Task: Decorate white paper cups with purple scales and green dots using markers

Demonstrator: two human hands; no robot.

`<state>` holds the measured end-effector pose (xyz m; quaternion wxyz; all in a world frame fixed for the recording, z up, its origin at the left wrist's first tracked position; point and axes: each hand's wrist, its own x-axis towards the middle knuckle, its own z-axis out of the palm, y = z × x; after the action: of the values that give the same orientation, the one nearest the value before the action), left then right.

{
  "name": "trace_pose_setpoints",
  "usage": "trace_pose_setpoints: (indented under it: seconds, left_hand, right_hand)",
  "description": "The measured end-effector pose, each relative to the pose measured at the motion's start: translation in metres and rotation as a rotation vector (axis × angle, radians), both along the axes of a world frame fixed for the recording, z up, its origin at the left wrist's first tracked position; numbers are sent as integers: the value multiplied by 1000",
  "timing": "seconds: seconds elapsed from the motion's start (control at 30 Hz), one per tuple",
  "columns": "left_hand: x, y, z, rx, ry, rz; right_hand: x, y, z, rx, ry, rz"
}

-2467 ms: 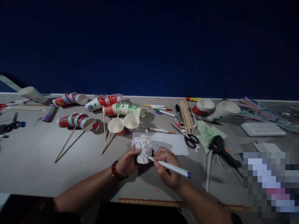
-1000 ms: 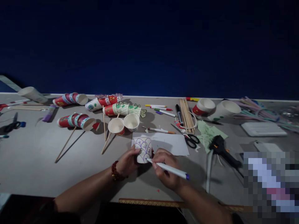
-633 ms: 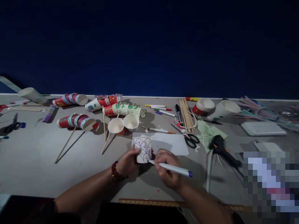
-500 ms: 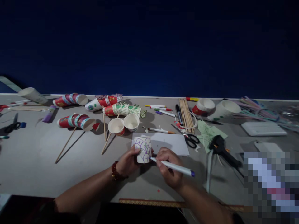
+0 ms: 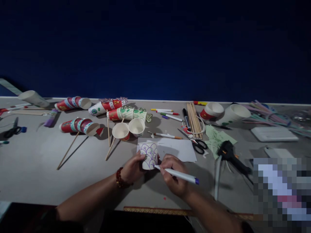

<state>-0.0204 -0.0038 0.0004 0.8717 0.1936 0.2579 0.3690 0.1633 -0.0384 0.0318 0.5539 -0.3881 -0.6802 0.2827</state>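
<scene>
A white paper cup [image 5: 148,154] covered in purple scale-like arcs with small branching lines is gripped in my left hand [image 5: 134,166], its thumb lying on the near side. My right hand [image 5: 175,174] pinches a white marker [image 5: 181,175] with a purple end. The marker's tip touches the lower right of the cup's drawn side. Just beyond the cup lies a white sheet of paper [image 5: 176,150]. Two upright paper cups, one on the left [image 5: 120,131] and one on the right [image 5: 136,127], stand behind my left hand.
Joined-cup figures on sticks, such as a red and teal one [image 5: 79,126], lie to the left. Several markers [image 5: 167,113] rest at the back. Rightward are wooden sticks [image 5: 193,121], black-handled scissors [image 5: 199,146], green crumpled paper [image 5: 217,139] and a black glue gun [image 5: 233,157].
My right hand has shifted slightly left with the marker, and its tip has moved a little left and down on the cup. The left hand holds the cup nearly still.
</scene>
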Motion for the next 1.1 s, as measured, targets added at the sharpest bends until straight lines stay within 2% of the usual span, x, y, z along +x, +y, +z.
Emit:
trace_pose_setpoints:
  seconds: [0.43, 0.7, 0.87, 1.1]
  left_hand:
    - [1, 0, 1, -10, 39, 7]
    - [4, 2, 4, -6, 9, -2]
    - [9, 0, 7, -13, 16, 31]
    - [10, -2, 1, 17, 57, 64]
  right_hand:
    - [4, -3, 5, 3, 34, 59]
    - [3, -2, -3, 4, 38, -55]
    - [1, 0, 2, 20, 19, -62]
    - [2, 0, 0, -20, -20, -59]
